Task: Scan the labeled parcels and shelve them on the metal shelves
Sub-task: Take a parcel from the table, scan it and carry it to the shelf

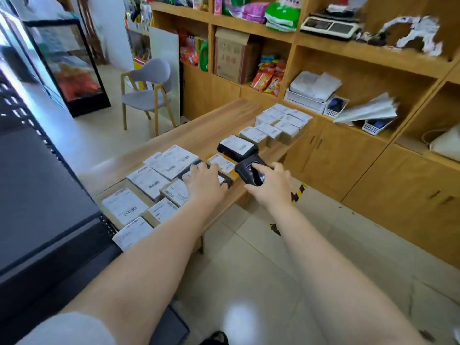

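Long wooden table (199,125) w/ rows of labeled parcels (146,181) lying flat, label-side up.

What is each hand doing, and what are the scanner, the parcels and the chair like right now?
Left hand: fingers spread, resting on a dark parcel.
Right hand: gripping the scanner.
Scanner: held above the table edge, pointing at the parcels.
Parcels: lying flat on the table, labels up.
Chair: upright, nobody sitting.

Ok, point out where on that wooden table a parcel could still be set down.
Bare wood shows along the table's far-left side, between the chair and the parcel rows. The near cluster of labeled parcels under the left hand is packed tight, as is the far group. The right hand holds the scanner.
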